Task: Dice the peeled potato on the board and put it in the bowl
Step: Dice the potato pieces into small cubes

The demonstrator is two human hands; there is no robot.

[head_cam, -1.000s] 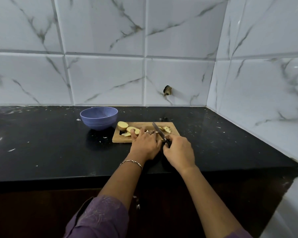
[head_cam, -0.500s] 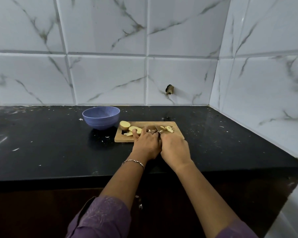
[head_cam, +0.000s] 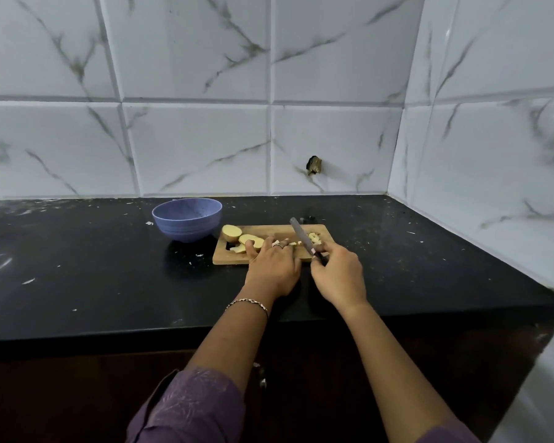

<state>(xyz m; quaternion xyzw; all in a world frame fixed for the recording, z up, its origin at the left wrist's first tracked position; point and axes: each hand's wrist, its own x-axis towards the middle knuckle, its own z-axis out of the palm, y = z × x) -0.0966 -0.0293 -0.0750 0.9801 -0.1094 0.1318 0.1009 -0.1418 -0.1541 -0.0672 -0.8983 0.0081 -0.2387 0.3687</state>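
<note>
Potato half (head_cam: 232,233), slices (head_cam: 251,240) at board (head_cam: 227,259) left end, right of bowl (head_cam: 187,219). Left hand (head_cam: 274,266) fingers curled on slices, partly covering them. Right hand (head_cam: 339,274) grips knife (head_cam: 302,236), handle hidden; diced bits (head_cam: 314,238) near right edge; surface (head_cam: 413,266) runs on to wall (head_cam: 493,155).

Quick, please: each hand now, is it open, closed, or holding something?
Left hand: closed on the potato slice, steadying it.
Right hand: closed around the knife.
</note>
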